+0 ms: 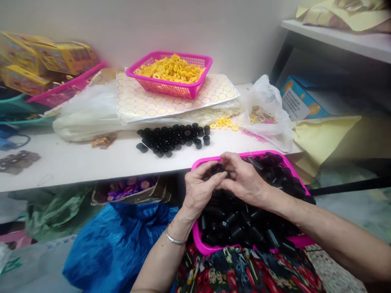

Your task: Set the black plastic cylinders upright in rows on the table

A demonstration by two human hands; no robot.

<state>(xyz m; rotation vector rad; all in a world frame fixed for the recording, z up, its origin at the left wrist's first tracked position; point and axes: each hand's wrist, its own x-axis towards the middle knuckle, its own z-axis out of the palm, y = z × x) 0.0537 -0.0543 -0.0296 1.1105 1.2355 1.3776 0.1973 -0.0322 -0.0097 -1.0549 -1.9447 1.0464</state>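
My left hand (200, 189) and my right hand (244, 179) meet over a pink basket (198, 240) on my lap, filled with several black tubes (241, 228). Both hands pinch one small black tube (217, 168) between their fingertips. A silver bangle sits on my left wrist. On the white table (91, 158) just beyond stands a cluster of black tubes (172, 138), upright and close together. A few yellow rings (225, 123) lie to their right.
A pink basket of yellow rings (171, 73) rests on a sheet of round stickers (171, 101). Plastic bags (265, 110) lie beside it. Yellow boxes (45, 61) sit in another pink basket at left. A blue bag (116, 244) lies under the table. A shelf (336, 40) stands at right.
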